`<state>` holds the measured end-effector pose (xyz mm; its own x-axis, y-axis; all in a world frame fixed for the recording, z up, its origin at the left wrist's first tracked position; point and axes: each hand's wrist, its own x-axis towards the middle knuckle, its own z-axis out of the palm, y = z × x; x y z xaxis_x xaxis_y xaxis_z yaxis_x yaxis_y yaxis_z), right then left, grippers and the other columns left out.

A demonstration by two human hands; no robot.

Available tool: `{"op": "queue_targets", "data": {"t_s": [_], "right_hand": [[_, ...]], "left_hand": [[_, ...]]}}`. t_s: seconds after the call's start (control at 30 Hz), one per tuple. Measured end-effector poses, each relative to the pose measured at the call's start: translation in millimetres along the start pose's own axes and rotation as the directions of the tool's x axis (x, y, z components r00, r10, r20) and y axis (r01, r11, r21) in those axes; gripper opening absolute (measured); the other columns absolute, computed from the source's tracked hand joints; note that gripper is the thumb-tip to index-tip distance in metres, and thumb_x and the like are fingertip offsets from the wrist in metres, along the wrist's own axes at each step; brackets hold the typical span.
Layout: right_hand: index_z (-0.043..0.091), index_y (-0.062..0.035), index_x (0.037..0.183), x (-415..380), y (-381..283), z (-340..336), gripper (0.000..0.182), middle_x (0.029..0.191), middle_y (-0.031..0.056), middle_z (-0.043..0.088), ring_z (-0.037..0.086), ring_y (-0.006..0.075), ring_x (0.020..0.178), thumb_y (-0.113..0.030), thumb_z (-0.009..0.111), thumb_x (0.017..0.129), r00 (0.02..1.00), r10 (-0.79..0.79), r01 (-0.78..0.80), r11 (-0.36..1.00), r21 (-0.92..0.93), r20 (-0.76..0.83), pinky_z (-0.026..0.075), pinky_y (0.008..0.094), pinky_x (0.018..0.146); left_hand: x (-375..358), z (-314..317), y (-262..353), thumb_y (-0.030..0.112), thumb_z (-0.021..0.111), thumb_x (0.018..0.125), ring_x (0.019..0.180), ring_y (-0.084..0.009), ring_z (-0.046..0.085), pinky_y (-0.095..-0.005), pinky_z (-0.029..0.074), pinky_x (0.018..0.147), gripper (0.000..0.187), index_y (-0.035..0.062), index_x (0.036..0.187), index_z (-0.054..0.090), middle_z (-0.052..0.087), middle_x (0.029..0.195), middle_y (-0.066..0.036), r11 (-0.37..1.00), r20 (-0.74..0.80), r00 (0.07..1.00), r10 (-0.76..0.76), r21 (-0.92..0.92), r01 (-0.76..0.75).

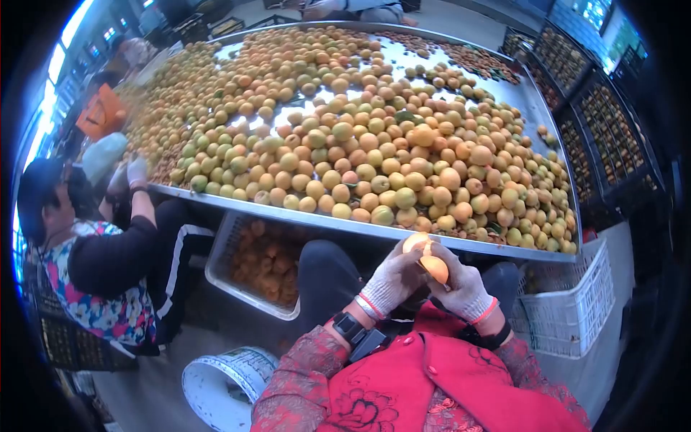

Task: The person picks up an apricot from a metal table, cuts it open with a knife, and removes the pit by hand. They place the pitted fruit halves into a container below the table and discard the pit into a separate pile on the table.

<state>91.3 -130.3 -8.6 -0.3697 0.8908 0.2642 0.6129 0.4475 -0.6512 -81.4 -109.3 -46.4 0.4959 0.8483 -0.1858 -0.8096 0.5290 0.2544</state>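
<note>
Both of my hands wear white knit gloves with red cuffs and meet above my lap, just below the table's near edge. Between them is an apricot (435, 269) parted into pieces, its orange flesh showing. My left hand (391, 282) is closed around the upper piece, and my right hand (462, 285) grips the lower one. Whether a small tool sits in the right fingers I cannot make out. Just beyond lies a broad heap of whole apricots (403, 180) on a metal-rimmed table (345, 219).
A crate (216, 270) of orange apricot pieces stands under the table, left of my knees. A white crate (576, 299) is at right, and a white bucket (209, 389) on the floor. A co-worker (93, 252) sits at left. Stacked crates (604, 129) of fruit line the right.
</note>
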Motion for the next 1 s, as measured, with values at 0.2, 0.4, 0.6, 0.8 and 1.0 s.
{"op": "queue_targets", "data": {"t_s": [0.2, 0.4, 0.6, 0.8, 1.0], "right_hand": [[0.04, -0.008, 0.143, 6.2, -14.7, -7.6, 0.077, 0.071, 0.0134, 0.062, 0.064, 0.0343, 0.06, -0.01, 0.067, 0.071, 0.967, -0.053, 0.117, 0.961, -0.249, 0.249, 0.052, 0.0435, 0.055], [0.053, -0.0038, 0.13, 17.9, -32.0, -35.1, 0.051, 0.08, 0.0074, 0.067, 0.065, 0.0167, 0.066, -0.006, 0.07, 0.081, 0.999, 0.041, -0.045, 0.98, 0.193, 0.026, 0.053, 0.0302, 0.062], [0.056, -0.0021, 0.116, 40.6, -48.6, -51.1, 0.019, 0.062, 0.0015, 0.051, 0.047, 0.0086, 0.048, -0.004, 0.052, 0.097, 0.867, 0.429, 0.015, 0.489, 0.872, -0.255, 0.039, 0.023, 0.045], [0.054, -0.0005, 0.12, 36.1, -46.1, -32.5, 0.024, 0.077, 0.0028, 0.057, 0.052, 0.0066, 0.058, 0.001, 0.052, 0.097, 0.883, 0.251, 0.233, 0.501, 0.834, -0.398, 0.046, 0.0214, 0.051], [0.055, 0.0002, 0.12, 21.7, -35.9, -23.8, 0.031, 0.093, 0.0045, 0.062, 0.059, 0.007, 0.075, 0.008, 0.059, 0.09, 0.88, 0.185, 0.23, 0.639, 0.734, -0.437, 0.05, 0.0199, 0.065]], "left_hand": [[-4.1, -21.2, -4.5, 0.028, 0.054, 0.098, 0.12, -0.033, 0.055, -0.048, 0.044, 0.105, 0.049, -0.0028, 0.135, 0.043, 0.055, 0.128, -0.021, 0.989, -0.039, 0.998, -0.057, -0.137, 0.051], [-14.1, -2.0, 4.1, 0.015, 0.059, 0.092, 0.081, -0.0247, 0.067, -0.039, 0.058, 0.075, 0.034, 0.0045, 0.123, 0.048, 0.063, 0.103, -0.015, 0.994, -0.137, 0.991, -0.003, 0.103, 0.017], [-20.9, 17.3, 4.8, 0.012, 0.067, 0.085, 0.077, -0.0178, 0.064, -0.031, 0.055, 0.073, 0.048, 0.0036, 0.128, 0.048, 0.063, 0.096, -0.011, 0.852, -0.044, 0.996, -0.08, 0.516, 0.091], [-23.0, 25.2, 4.5, 0.01, 0.068, 0.084, 0.078, -0.0167, 0.063, -0.0292, 0.054, 0.072, 0.046, 0.0028, 0.126, 0.049, 0.063, 0.095, -0.009, 0.75, -0.015, 0.99, -0.143, 0.651, 0.118], [-22.3, 34.2, 1.9, 0.01, 0.069, 0.084, 0.082, -0.0163, 0.064, -0.0287, 0.054, 0.075, 0.046, 0.0026, 0.124, 0.049, 0.063, 0.099, -0.009, 0.677, -0.056, 0.984, -0.168, 0.719, 0.157]]}}
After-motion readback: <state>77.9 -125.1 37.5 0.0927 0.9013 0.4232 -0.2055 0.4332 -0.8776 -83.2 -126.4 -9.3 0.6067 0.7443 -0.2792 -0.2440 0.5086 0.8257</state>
